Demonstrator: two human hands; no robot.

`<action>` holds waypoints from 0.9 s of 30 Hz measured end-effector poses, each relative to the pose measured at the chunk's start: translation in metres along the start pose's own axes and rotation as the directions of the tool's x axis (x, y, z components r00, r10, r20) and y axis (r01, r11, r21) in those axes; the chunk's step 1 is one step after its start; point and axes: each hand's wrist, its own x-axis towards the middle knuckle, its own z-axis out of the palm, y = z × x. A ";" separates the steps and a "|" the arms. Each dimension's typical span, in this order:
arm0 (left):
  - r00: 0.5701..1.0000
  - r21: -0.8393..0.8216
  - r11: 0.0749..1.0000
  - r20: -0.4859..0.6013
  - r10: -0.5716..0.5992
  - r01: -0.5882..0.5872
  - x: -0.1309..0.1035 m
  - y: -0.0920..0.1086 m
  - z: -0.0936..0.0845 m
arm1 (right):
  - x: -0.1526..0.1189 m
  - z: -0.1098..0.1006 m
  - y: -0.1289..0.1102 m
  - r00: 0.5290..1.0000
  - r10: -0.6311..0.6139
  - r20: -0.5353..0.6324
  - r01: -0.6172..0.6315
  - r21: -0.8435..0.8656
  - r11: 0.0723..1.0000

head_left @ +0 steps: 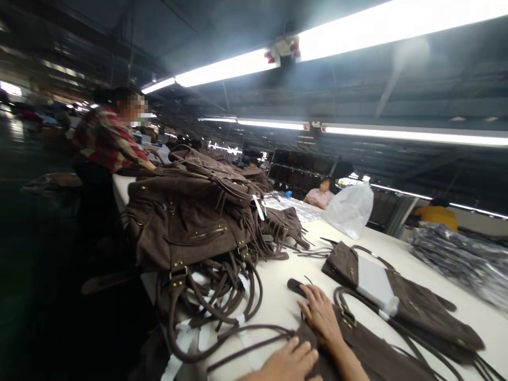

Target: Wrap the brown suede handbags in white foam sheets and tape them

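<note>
A dark brown bag (381,346) lies flat on the table in front of me, at the bottom of the view. My left hand (289,364) rests on its near left end, fingers stretched out and lying flat. Further up, my right hand (320,313) lies across the same bag with fingers extended and a little apart. Its fingertips reach to a dark strap tab (296,286); whether they touch it I cannot tell. Thin cords and a rounded handle (222,338) run leftward from near my left hand. Neither hand grips anything visible.
A tall heap of similar brown bags (190,217) with dangling handles stands left. Another bag (420,301) with a pale grey packet (375,280) on it lies right. A clear plastic bag (351,209) and plastic-wrapped goods (456,259) are beyond. A co-worker (107,137) stands far left.
</note>
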 end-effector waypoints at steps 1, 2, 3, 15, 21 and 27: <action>0.998 -0.027 0.998 0.019 0.054 -0.054 0.006 0.002 -0.002 | 0.000 -0.010 -0.005 0.999 0.009 0.045 -0.009 0.004 1.000; 0.995 -0.060 0.993 0.032 0.099 -0.097 0.010 0.005 -0.003 | 0.001 -0.020 -0.011 0.996 0.034 0.087 -0.034 0.001 0.999; 0.989 -0.091 0.987 0.043 0.140 -0.135 0.012 0.008 -0.001 | 0.003 -0.029 -0.016 0.989 0.056 0.137 -0.056 -0.002 0.998; 0.999 0.028 0.999 -0.031 -0.043 0.044 -0.021 0.030 0.034 | 0.030 -0.038 -0.011 0.847 0.368 0.384 -0.397 -0.003 0.918; 0.999 0.008 0.999 -0.012 0.036 -0.036 -0.016 0.022 0.037 | 0.027 -0.084 -0.005 0.850 0.385 0.359 -0.430 0.052 0.901; 0.978 -0.060 0.980 -0.107 0.182 -0.189 -0.021 0.007 0.046 | -0.046 -0.205 0.015 0.783 0.377 0.494 -0.427 -0.013 0.904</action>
